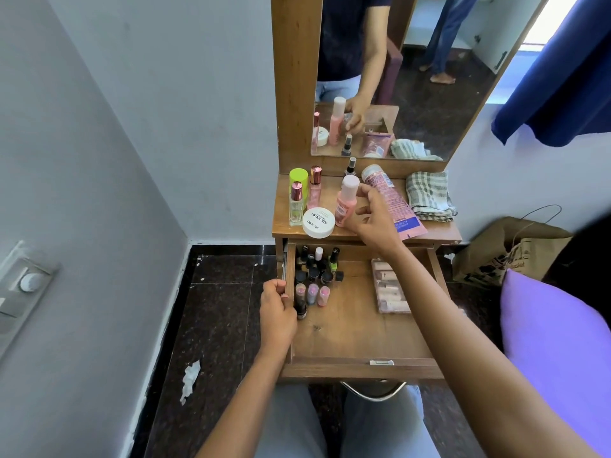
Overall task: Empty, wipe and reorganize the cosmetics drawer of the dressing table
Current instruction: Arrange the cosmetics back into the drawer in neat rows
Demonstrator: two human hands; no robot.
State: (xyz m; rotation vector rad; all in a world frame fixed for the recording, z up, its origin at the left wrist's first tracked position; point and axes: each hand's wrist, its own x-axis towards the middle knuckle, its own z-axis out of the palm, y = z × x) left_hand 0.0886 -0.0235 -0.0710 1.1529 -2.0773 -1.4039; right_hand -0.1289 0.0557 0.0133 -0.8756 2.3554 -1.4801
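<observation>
Left hand [277, 305] around wall of drawer [357, 338]

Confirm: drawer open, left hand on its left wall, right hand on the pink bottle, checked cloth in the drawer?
No. Head view: the checked cloth lies folded on the tabletop, not in the drawer. The left hand, right hand and pink bottle are as stated.

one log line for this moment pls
stage: emptying drawer | left hand: grips drawer side | right hand: holds pink bottle on tabletop | in drawer: nail polishes, palette
</observation>
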